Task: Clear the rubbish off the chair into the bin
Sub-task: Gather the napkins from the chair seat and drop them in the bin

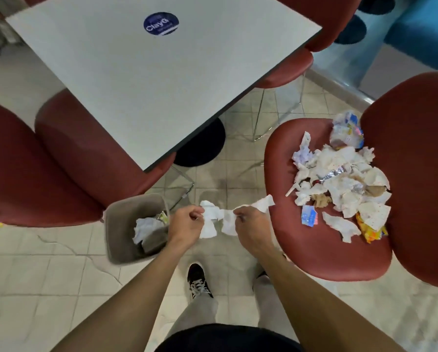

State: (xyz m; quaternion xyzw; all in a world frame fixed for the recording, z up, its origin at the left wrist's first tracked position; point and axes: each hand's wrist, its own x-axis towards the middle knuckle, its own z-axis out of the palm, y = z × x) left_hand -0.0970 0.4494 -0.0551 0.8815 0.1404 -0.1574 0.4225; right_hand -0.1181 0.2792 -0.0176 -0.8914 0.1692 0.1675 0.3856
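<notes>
A red chair (314,252) at the right holds a heap of rubbish (345,184): crumpled white tissues, foil, a blue-white wrapper and an orange packet. A grey bin (121,224) stands on the floor at the lower left of centre, with crumpled paper inside. Between chair and bin, a white tissue (220,219) is stretched between my hands. My left hand (186,224) grips its left end just right of the bin's rim. My right hand (251,226) grips its right end beside the chair's front edge.
A white table (149,80) with a blue round sticker fills the upper middle, on a black round base. Other red chairs stand at the left and behind the table. The floor is tiled, and my feet are below my hands.
</notes>
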